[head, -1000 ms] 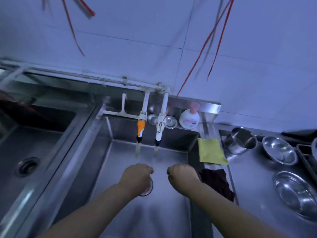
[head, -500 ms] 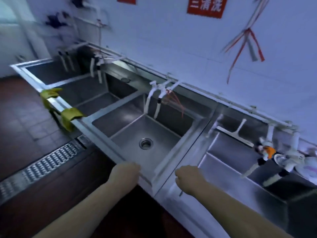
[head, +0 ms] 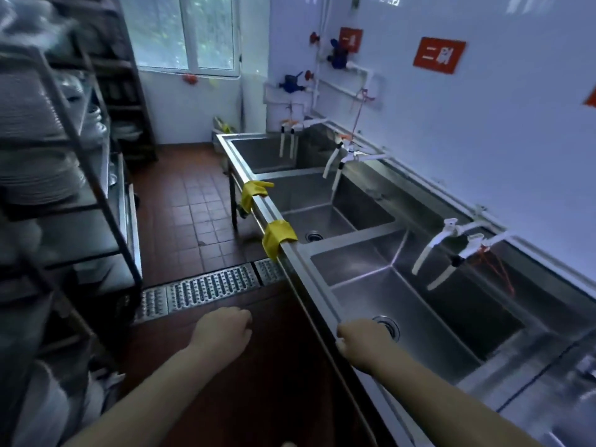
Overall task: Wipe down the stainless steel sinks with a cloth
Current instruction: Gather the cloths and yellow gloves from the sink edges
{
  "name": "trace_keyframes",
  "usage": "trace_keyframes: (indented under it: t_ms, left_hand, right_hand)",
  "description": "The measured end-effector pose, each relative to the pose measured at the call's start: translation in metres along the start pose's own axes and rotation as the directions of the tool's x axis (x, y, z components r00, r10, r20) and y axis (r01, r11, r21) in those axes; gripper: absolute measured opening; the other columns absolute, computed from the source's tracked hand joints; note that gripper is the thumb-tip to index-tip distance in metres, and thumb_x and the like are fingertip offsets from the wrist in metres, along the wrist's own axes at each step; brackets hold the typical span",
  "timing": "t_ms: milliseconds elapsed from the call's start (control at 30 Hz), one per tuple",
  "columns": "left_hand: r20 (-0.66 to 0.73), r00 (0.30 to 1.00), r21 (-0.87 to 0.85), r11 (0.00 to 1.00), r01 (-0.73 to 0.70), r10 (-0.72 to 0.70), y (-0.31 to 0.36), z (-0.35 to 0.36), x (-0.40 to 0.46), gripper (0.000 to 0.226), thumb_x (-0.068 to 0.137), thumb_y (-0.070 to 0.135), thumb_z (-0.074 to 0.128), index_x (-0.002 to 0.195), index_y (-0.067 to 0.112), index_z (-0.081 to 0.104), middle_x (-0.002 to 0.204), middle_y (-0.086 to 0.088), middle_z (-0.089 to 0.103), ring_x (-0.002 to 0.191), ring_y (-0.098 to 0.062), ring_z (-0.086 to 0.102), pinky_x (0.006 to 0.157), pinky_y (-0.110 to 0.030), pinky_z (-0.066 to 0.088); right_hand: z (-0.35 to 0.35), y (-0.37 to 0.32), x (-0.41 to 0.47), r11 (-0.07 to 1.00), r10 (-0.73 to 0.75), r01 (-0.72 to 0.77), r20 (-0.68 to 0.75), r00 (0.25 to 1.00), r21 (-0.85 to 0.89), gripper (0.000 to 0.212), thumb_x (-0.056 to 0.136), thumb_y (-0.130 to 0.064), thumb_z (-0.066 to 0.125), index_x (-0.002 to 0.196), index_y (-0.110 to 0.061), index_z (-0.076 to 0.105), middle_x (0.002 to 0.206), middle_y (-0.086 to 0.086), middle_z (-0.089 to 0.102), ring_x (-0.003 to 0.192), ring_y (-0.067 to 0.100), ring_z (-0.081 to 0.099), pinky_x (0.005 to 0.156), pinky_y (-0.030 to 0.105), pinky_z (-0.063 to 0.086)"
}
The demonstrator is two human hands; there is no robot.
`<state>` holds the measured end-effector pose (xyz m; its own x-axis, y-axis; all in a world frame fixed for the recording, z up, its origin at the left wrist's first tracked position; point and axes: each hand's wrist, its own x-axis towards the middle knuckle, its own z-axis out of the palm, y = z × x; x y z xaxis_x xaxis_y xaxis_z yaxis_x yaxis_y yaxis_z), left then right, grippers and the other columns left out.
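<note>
A row of stainless steel sinks runs along the right wall. The nearest basin (head: 429, 321) has a round drain (head: 387, 327); a middle basin (head: 325, 217) and a far basin (head: 258, 153) lie beyond it. My right hand (head: 361, 341) is curled into a fist at the nearest basin's front rim, with nothing visible in it. My left hand (head: 222, 330) is also a fist, held in the air over the floor to the left of the sinks. No cloth shows in either hand. Two yellow rubber gloves (head: 279, 237) hang over the front rim further along.
White taps (head: 451, 250) stick out from the wall over each basin. A dark metal rack (head: 96, 188) with stacked plates fills the left side. A floor drain grate (head: 209, 285) crosses the red tiled floor (head: 193, 204) between rack and sinks.
The view has swung left from the right-end sink and counter with bowls and cloths to the long row of basins. Both fists stay held out in front, the right one now at the nearest rim.
</note>
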<state>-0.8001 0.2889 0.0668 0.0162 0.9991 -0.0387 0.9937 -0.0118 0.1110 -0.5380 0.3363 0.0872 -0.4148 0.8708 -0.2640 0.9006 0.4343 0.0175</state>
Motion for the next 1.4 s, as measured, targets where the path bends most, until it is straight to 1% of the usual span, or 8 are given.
trace_keyframes:
  t_ms: [233, 367, 500, 667, 800, 933, 1067, 1400]
  left_hand:
    - [0.024, 0.994, 0.035, 0.994, 0.102, -0.103, -0.066, -0.003, 0.073, 0.028, 0.09, 0.037, 0.044, 0.109, 0.024, 0.06, 0.111, 0.003, 0.063, 0.104, -0.02, 0.059, 0.079, -0.031, 0.048]
    - [0.071, 0.986, 0.038, 0.988, 0.149, -0.152, -0.107, -0.011, 0.135, 0.026, 0.09, 0.034, 0.045, 0.109, 0.026, 0.06, 0.113, 0.004, 0.063, 0.106, -0.02, 0.058, 0.08, -0.032, 0.047]
    - [0.092, 0.974, 0.021, 0.978, 0.206, -0.207, -0.146, -0.014, 0.189, 0.025, 0.089, 0.033, 0.046, 0.107, 0.024, 0.061, 0.109, 0.004, 0.064, 0.102, -0.019, 0.059, 0.077, -0.03, 0.048]
    - [0.134, 0.96, 0.018, 0.97, 0.244, -0.244, -0.187, -0.012, 0.234, 0.022, 0.092, 0.035, 0.045, 0.107, 0.027, 0.06, 0.11, 0.006, 0.064, 0.1, -0.016, 0.06, 0.074, -0.028, 0.045]
    - [0.173, 0.953, 0.023, 0.969, 0.247, -0.248, -0.221, -0.01, 0.288, 0.025, 0.091, 0.032, 0.044, 0.109, 0.027, 0.06, 0.112, 0.005, 0.064, 0.104, -0.017, 0.06, 0.08, -0.03, 0.048]
    - [0.2, 0.963, 0.022, 0.983, 0.181, -0.182, -0.254, -0.007, 0.354, 0.023, 0.09, 0.028, 0.044, 0.104, 0.022, 0.061, 0.11, 0.001, 0.065, 0.104, -0.022, 0.06, 0.079, -0.031, 0.048]
    - [0.196, 0.978, -0.004, 0.997, 0.074, -0.072, -0.292, -0.011, 0.426, 0.028, 0.089, 0.03, 0.044, 0.11, 0.024, 0.061, 0.113, 0.003, 0.065, 0.106, -0.021, 0.061, 0.081, -0.031, 0.048]
    - [0.296, 0.931, -0.044, 0.977, -0.21, 0.213, -0.335, -0.006, 0.573, 0.025, 0.089, 0.03, 0.045, 0.108, 0.025, 0.06, 0.11, 0.005, 0.064, 0.103, -0.019, 0.061, 0.08, -0.032, 0.05]
  right_hand:
    - [-0.018, -0.013, 0.122, 0.999, -0.035, 0.034, 0.024, 0.999, 0.035, 0.027, 0.091, -0.025, 0.042, 0.066, -0.015, 0.044, 0.069, 0.001, 0.048, 0.072, 0.025, 0.051, 0.053, 0.029, 0.035]
    - [-0.023, -0.01, 0.205, 0.997, -0.018, 0.016, 0.027, 0.999, 0.08, 0.026, 0.09, -0.025, 0.042, 0.093, -0.009, 0.062, 0.094, 0.009, 0.064, 0.085, 0.028, 0.061, 0.064, 0.033, 0.044]
    - [-0.03, -0.002, 0.28, 0.994, -0.016, 0.014, 0.015, 1.0, 0.107, 0.024, 0.09, -0.027, 0.041, 0.08, -0.011, 0.056, 0.078, 0.007, 0.055, 0.073, 0.027, 0.055, 0.057, 0.032, 0.032]
    - [-0.043, -0.004, 0.348, 0.995, -0.009, 0.005, 0.047, 0.999, 0.096, 0.033, 0.091, -0.026, 0.041, 0.061, -0.019, 0.03, 0.061, 0.003, 0.036, 0.054, 0.019, 0.032, 0.052, 0.033, 0.022]
    - [-0.052, -0.011, 0.404, 0.99, 0.021, -0.031, 0.07, 0.997, 0.138, 0.021, 0.091, -0.028, 0.041, 0.073, -0.018, 0.046, 0.081, 0.008, 0.056, 0.07, 0.024, 0.045, 0.058, 0.031, 0.032]
    - [-0.055, -0.021, 0.454, 0.982, 0.072, -0.088, 0.1, 0.992, 0.167, 0.021, 0.09, -0.024, 0.042, 0.073, -0.016, 0.052, 0.074, 0.004, 0.048, 0.071, 0.024, 0.047, 0.057, 0.031, 0.031]
    - [-0.058, -0.031, 0.504, 0.944, 0.199, -0.223, 0.119, 0.973, 0.242, 0.03, 0.089, -0.023, 0.041, 0.06, -0.024, 0.034, 0.062, -0.004, 0.038, 0.061, 0.018, 0.041, 0.049, 0.029, 0.023]
    - [-0.047, -0.045, 0.567, 0.755, 0.532, -0.549, 0.155, 0.833, 0.358, 0.037, 0.094, -0.017, 0.038, 0.059, -0.019, 0.026, 0.059, -0.001, 0.029, 0.051, 0.011, 0.025, 0.048, 0.031, 0.015]
